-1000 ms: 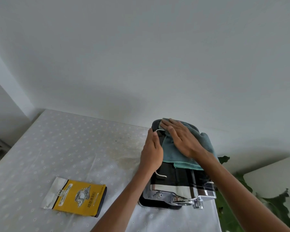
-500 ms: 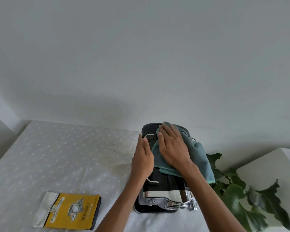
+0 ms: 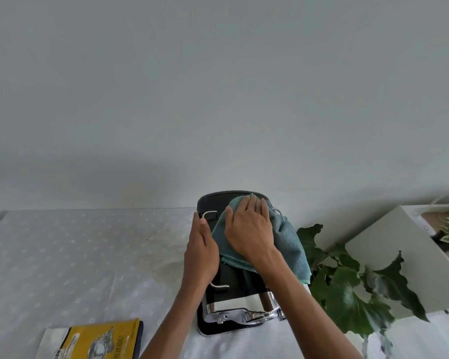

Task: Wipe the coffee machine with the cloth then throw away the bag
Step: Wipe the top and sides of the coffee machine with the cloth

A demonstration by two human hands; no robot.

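A black and chrome coffee machine [image 3: 233, 301] stands on the table [image 3: 75, 255] by the wall. A teal cloth [image 3: 290, 244] lies over its top and hangs down its right side. My right hand [image 3: 249, 229] presses flat on the cloth, fingers toward the wall. My left hand [image 3: 200, 252] lies flat against the machine's left side, fingers together, holding nothing. A yellow and silver bag [image 3: 94, 343] lies flat on the table at the lower left, partly cut off by the frame edge.
A white patterned tablecloth with a brownish stain [image 3: 158, 257] left of the machine covers the table. A leafy green plant [image 3: 347, 288] stands right of the machine. Behind it sits a white box-like surface [image 3: 399, 255]. A plain wall rises behind.
The view has tilted up and shifted, so the bag sits lower in frame. My right hand has slid the cloth toward the back of the machine's top. My left hand stays on its side.
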